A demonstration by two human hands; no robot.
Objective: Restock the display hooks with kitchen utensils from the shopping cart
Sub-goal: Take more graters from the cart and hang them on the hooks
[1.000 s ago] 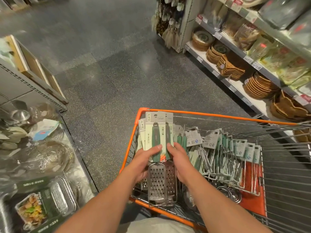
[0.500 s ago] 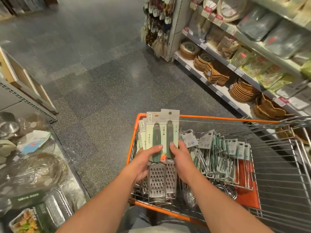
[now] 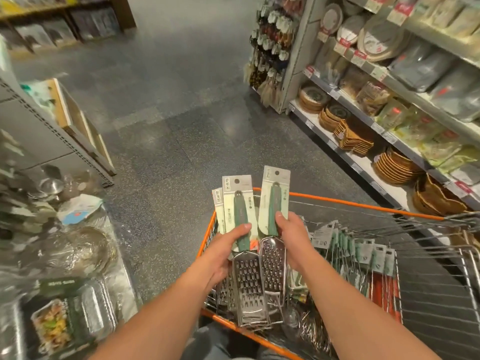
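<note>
Two flat steel graters with green handles on pale hang-cards are held up over the near left corner of the orange-rimmed wire shopping cart [image 3: 337,201]: the left hand [image 3: 223,248] grips the handle of the left grater [image 3: 249,281], with further cards stacked behind it, and the right hand [image 3: 293,237] pinches the handle of the right grater [image 3: 272,266], raised slightly higher. More carded green-handled utensils [image 3: 363,248] stand in a row along the cart's middle. Woven brown baskets [image 3: 397,165] fill the low shelf to the right.
</note>
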